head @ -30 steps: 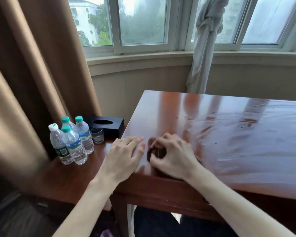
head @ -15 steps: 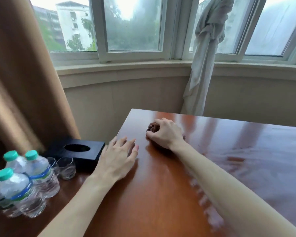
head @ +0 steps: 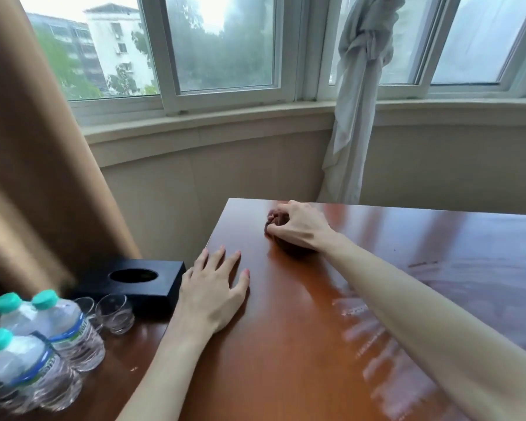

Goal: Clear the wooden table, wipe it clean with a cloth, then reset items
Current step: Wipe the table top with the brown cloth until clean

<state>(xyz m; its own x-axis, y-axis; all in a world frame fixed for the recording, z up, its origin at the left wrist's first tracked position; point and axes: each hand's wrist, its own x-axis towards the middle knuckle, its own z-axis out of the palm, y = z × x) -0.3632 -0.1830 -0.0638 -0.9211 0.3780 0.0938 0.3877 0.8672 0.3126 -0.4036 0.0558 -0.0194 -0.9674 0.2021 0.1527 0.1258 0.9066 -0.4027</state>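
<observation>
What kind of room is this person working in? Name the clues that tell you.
Probably a hotel room: sealed green-capped plastic water bottles stand beside small clear drinking glasses and a black square tissue box, near a polished reddish wooden table by a curved bay window.

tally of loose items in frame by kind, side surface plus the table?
Water bottles: 3
Small glasses: 2
Black tissue box: 1
Brown cloth, bunched under the right hand: 1
Total: 7

One head-worn camera looks forward and down, close over the wooden table [head: 286, 344], facing the windows [head: 219, 44].
</observation>
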